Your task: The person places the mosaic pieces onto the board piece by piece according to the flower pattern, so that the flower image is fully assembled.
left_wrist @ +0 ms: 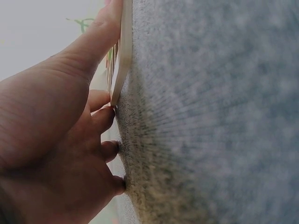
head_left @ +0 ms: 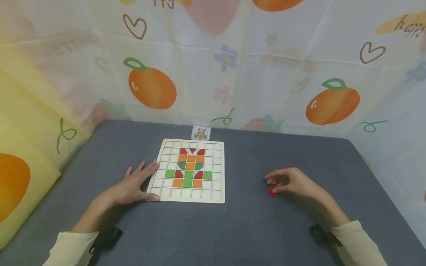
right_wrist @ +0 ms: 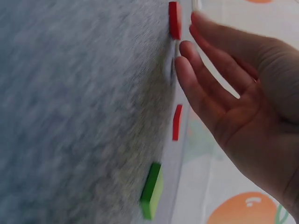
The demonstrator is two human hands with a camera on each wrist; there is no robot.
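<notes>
A pale square grid board (head_left: 216, 184) bears a flower-like pattern of red, orange and green pieces. At its left side my left hand (head_left: 133, 186) is spread, thumb on the near left corner and index fingertip at the left edge. In the left wrist view the other fingertips (left_wrist: 110, 149) rest on the table. To the right of the board, my right hand (head_left: 296, 182) hovers over a small red piece (head_left: 272, 192), thumb tip right beside it. The right wrist view shows this red piece (right_wrist: 174, 21) before loosely bent, parted fingers (right_wrist: 201, 88).
A small pattern card (head_left: 201, 133) lies behind the board. Another red piece (right_wrist: 177, 122) and a green block (right_wrist: 152, 191) lie on the table past the right hand. A fruit-print cloth (head_left: 259, 81) hangs behind the grey table (head_left: 233, 236).
</notes>
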